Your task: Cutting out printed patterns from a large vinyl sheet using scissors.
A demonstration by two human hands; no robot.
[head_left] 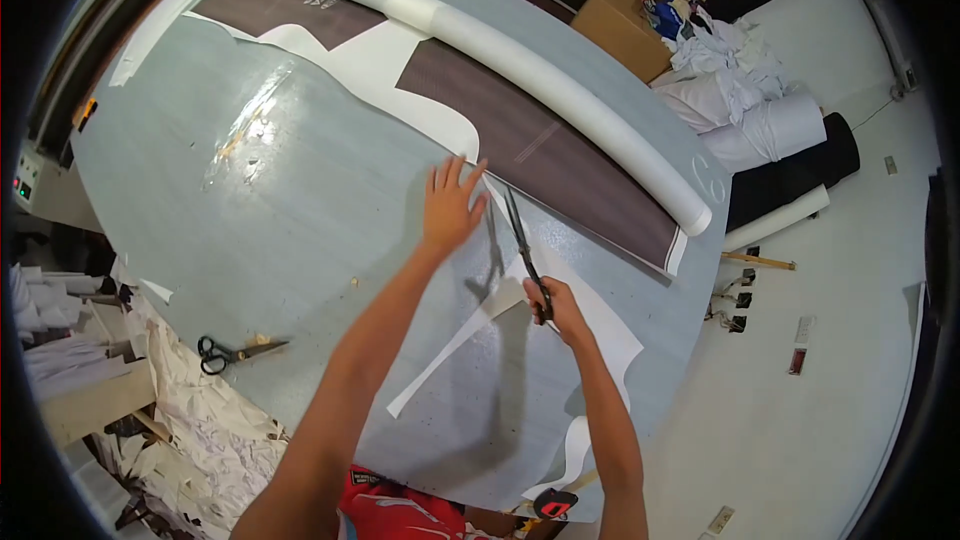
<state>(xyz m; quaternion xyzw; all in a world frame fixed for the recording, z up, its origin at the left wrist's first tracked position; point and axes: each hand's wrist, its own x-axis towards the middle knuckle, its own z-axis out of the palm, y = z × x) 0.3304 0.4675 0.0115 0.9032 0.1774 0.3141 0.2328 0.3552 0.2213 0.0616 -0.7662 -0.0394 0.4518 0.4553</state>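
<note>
here, your left hand (449,208) presses flat, fingers spread, on the white sheet (590,325) — your right hand (563,308) grips the scissors (522,245), blades parted, cutting.

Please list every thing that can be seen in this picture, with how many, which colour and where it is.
table: one, grey, fills the middle
white sheet: one, white, near table edge, under both hands
scissors: one pair, dark, in the right hand, blades open on the sheet
second scissors: one pair, black handles, left part of table
long roll: one, white, along far table edge
dark fabric: one, brown, beside the roll
cardboard box: one, brown, on floor behind table
fabric rolls: several, white and black, floor at right
paper scraps: many, white, floor at left
left hand: flat on the sheet, fingers spread
right hand: gripping the scissors
</note>
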